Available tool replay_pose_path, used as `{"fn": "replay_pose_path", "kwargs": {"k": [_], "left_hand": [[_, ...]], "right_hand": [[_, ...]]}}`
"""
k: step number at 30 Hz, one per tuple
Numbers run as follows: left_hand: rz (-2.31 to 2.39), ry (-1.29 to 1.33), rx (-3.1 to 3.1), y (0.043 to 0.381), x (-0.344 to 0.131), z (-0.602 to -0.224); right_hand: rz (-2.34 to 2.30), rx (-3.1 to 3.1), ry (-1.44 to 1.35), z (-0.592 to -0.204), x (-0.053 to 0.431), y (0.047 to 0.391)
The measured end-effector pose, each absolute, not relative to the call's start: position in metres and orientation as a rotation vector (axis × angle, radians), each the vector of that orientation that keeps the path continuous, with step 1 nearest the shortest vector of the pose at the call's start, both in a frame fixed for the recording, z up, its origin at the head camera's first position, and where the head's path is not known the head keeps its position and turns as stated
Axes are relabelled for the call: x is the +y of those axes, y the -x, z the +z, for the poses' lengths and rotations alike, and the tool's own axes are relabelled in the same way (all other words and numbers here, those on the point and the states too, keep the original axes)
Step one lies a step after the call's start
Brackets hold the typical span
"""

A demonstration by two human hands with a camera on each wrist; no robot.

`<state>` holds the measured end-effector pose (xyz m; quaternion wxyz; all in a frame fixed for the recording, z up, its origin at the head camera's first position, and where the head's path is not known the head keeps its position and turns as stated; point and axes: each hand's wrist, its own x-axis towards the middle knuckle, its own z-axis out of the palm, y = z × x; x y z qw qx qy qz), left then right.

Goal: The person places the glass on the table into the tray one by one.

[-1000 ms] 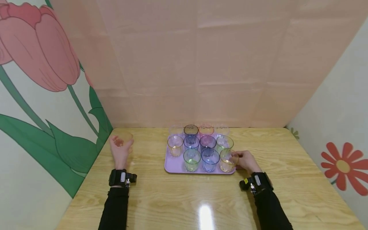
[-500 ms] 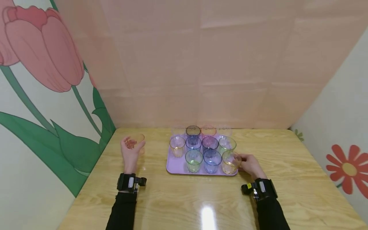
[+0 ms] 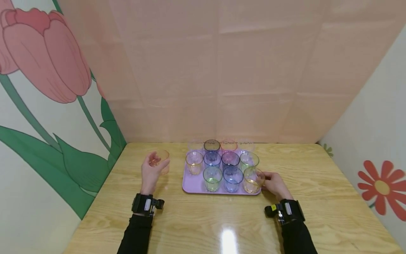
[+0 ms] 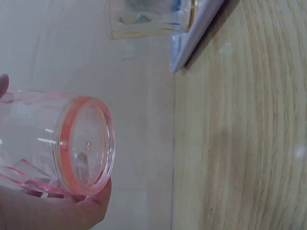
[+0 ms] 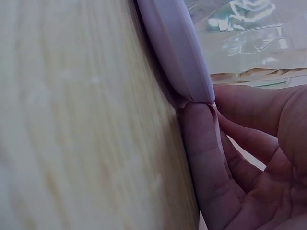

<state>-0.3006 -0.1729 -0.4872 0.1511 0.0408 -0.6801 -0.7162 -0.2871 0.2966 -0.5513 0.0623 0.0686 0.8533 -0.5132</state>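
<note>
In the head view my left hand [image 3: 150, 176] holds a clear, orange-pink tinted glass [image 3: 164, 163], left of the tray and above the table. The left wrist view shows its thick orange base [image 4: 72, 143] facing the camera, with fingers curled round the side. At the right end of the lilac tray [image 3: 192, 184], my right hand [image 3: 274, 184] pinches the rim. Close up in the right wrist view, thumb and a fingertip meet at the tray's edge [image 5: 184, 52]. Tinted glasses stand in rows on the tray, among them a yellow one [image 3: 251, 183] beside my right fingers.
Green [image 3: 213, 180], blue [image 3: 233, 180] and purple glasses [image 3: 230, 160] stand close together on the tray. A bare strip of tray shows at the front left corner. The wooden table [image 3: 196, 222] ends at a pink-covered back wall [image 3: 219, 77], with painted walls on both sides.
My left hand has moved right with the orange-pink glass, closer to the tray. My right hand stays at the tray's right edge, and the glasses on it keep their places.
</note>
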Motion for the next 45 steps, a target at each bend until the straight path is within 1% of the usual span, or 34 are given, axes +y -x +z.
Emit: {"fn": "replay_pose_path", "kwargs": {"k": [15,24,33,45], "left_hand": [[-2.043,0.019,-2.100,0.297,-0.162,-0.491],[-2.028,0.254,-2.292,0.299,-0.154,-0.491],[-2.082,0.407,-2.357,0.297,-0.148,-0.493],[-1.785,0.465,-2.583,0.295,-0.138,-0.501]], "right_hand": [[-1.532,2.563,-0.261,-0.553,0.295,0.287],[-1.591,2.543,-0.200,-0.553,0.297,0.285],[-1.598,2.558,-0.204,-0.549,0.295,0.284],[-1.558,2.580,-0.212,-0.550,0.295,0.284]]}}
